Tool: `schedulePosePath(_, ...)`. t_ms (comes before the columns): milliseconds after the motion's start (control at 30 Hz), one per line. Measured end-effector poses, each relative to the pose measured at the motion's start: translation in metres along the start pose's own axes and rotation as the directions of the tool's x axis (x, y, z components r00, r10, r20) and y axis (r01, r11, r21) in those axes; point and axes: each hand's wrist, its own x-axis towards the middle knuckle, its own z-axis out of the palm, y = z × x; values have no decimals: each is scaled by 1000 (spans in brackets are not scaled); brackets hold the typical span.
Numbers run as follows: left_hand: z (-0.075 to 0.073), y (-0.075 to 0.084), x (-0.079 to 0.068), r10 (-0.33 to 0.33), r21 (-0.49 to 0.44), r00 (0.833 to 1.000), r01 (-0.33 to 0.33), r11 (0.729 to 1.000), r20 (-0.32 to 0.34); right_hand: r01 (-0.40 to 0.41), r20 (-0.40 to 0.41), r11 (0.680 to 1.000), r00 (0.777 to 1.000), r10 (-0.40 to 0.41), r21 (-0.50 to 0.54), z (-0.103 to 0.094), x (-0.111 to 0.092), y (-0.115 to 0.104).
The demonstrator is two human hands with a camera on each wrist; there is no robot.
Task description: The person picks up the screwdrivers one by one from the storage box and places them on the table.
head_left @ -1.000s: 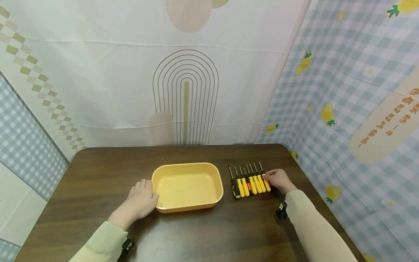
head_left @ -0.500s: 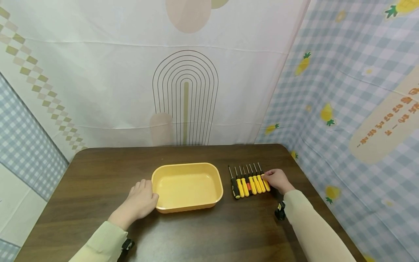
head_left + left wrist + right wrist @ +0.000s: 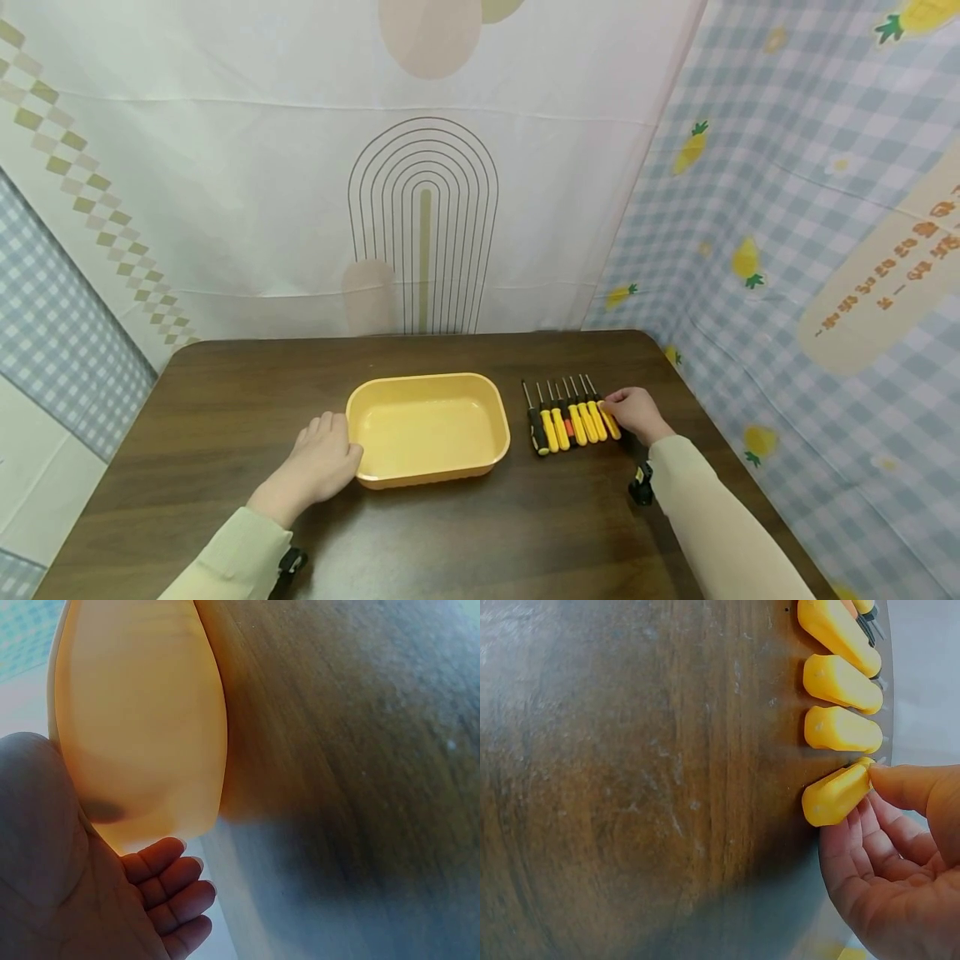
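Note:
A shallow yellow plastic tray lies on the table. My left hand grips its left end, thumb over the rim and fingers outside, as the left wrist view also shows. To the right of the tray several screwdrivers lie side by side, shafts pointing away. My right hand pinches the rightmost screwdriver between thumb and fingers near the top of its yellow handle; that screwdriver slants across towards its neighbour. At the row's left end is a larger black-handled screwdriver. The fingers hide part of the held shaft.
The dark wooden table has rounded far corners. Behind it hangs a white patterned cloth; a blue checked cloth stands close on the right. The screwdrivers sit just right of the tray.
The rightmost screwdriver's shaft has swung a little to the left, towards its neighbour. The left hand and the tray keep their places.

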Motion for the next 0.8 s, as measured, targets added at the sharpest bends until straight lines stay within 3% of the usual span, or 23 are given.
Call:
schedulePosePath(533, 0, 0, 1, 8, 7, 1000, -8, 1000, -3, -2, -4, 1000, 1000, 2, 2, 0, -2, -3)
schedulePosePath(667, -1, 0, 1, 2, 4, 1000, -2, 1000, 0, 18, -30, 999, 999, -19, -50, -1, 0, -6)
schedulePosePath(800, -3, -1, 0, 5, 3, 1000, -5, 1000, 1, 83, -74, 991, 993, -91, -100, 0, -4, -15)
